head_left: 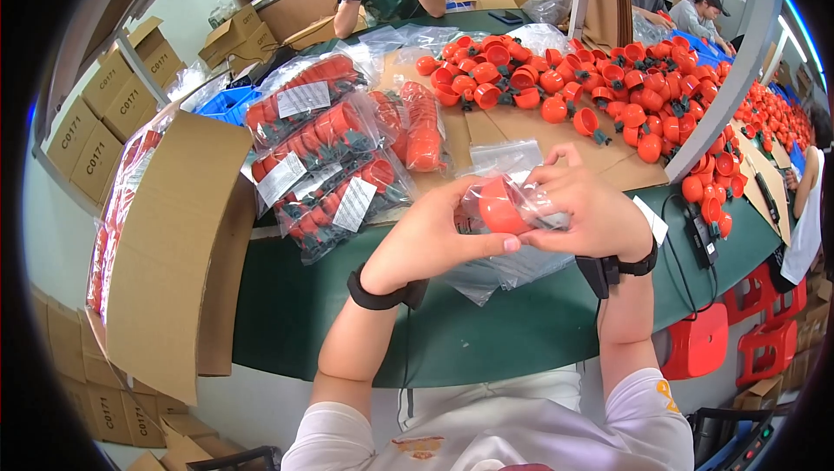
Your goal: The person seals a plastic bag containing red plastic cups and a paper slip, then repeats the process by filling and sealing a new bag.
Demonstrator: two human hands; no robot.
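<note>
I hold an orange cap (499, 210) in a clear bag (521, 202) above the green counter (486, 332), my left hand (434, 241) and right hand (591, 210) pinching it, perhaps sealing. White-labelled filled bags (334, 158) lie left, beside an open brown carton (174, 245).

I hold an orange plastic piece (501, 207), rounded and cup-like, wrapped inside a clear plastic bag (521, 210). It sits between my hands, raised above the green tabletop (347, 315). The bag is thin, crinkled and glossy, and its loose end hangs below my fingers. The orange piece shows through the film, its rounded side turned toward me.
</note>
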